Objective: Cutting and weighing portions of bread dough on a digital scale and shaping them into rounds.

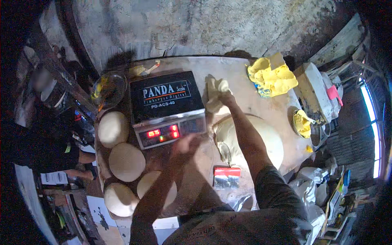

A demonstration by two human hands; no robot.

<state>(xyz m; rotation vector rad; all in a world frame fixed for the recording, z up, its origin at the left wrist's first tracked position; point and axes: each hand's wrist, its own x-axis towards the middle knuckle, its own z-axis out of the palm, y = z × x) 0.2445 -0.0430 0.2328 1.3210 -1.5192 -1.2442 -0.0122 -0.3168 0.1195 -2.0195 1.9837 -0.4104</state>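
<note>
My right hand [226,98] reaches over the table to a small pale piece of dough [213,90], its fingers closed on it, just right of the scale. Smeared by motion, my left hand [188,145] hovers by the scale's front right corner; its fingers cannot be made out. The digital scale [163,96] has a bare black platform and lit red digits. Under my right forearm lies a big smooth mass of dough [269,136]. Nearer to me rests a dough scraper [227,178] with a red handle and metal blade.
Several round dough balls [127,162] sit along the table's left side, partly behind my left forearm. A yellow fatty block [271,77] lies at the far right, with a smaller yellow lump [302,123] nearer. Another person [49,147] stands beyond the left edge. A rough wall [204,28] rises behind.
</note>
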